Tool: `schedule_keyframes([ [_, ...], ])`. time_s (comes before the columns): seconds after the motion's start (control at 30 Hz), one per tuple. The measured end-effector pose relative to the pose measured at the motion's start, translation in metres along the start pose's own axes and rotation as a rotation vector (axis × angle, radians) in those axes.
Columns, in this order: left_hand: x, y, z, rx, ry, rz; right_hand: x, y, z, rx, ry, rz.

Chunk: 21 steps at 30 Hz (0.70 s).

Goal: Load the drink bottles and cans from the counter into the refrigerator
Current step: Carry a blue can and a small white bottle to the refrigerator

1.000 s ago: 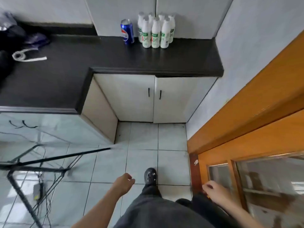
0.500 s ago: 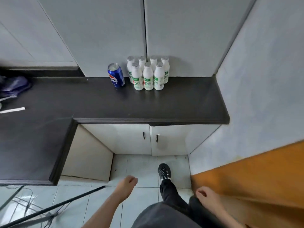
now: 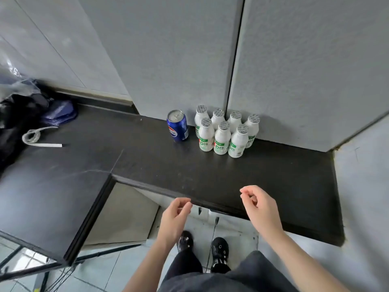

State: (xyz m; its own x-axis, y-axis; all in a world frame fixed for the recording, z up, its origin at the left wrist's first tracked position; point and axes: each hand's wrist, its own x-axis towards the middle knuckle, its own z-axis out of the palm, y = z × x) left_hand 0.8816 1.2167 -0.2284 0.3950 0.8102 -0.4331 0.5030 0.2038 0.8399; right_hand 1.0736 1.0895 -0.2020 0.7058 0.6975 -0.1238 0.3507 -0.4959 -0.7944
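While both hands hover empty over the near edge of the worktop (image 3: 147, 165), we see in the head view the left hand (image 3: 175, 216) and the right hand (image 3: 260, 207), each with a loose, half-curled grip on nothing. The blue can (image 3: 177, 128) and seven white bottles (image 3: 222, 137) stand along its far edge, the bottles packed close together. We judge that reaching for a rear bottle first could topple the front row, or nudge the can just beside.

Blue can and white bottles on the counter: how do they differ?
The blue can is single, dark blue, wide-bodied; the white bottles number seven, narrow-necked with green labels. The can stands apart at left; the bottles cluster in two rows. Both stand upright on the black counter.
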Motion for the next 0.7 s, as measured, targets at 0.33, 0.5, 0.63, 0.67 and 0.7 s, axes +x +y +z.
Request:
schedule_keyframes([
  [0.33,0.099,0.082,-0.027,-0.051,0.206,0.195,0.068,-0.04,0.007,0.042,0.228,0.044],
  [0.5,0.158,0.118,-0.035,0.142,0.268,0.396,0.108,-0.062,0.017,-0.038,0.41,0.065],
  [0.63,0.193,0.129,-0.04,0.181,0.174,0.403,0.133,-0.072,0.029,-0.12,0.47,0.041],
  [0.67,0.2,0.128,-0.04,0.199,0.144,0.414,0.137,-0.073,0.032,-0.144,0.471,0.04],
  [0.7,0.207,0.127,-0.039,0.212,0.115,0.424,0.14,-0.074,0.034,-0.158,0.471,0.046],
])
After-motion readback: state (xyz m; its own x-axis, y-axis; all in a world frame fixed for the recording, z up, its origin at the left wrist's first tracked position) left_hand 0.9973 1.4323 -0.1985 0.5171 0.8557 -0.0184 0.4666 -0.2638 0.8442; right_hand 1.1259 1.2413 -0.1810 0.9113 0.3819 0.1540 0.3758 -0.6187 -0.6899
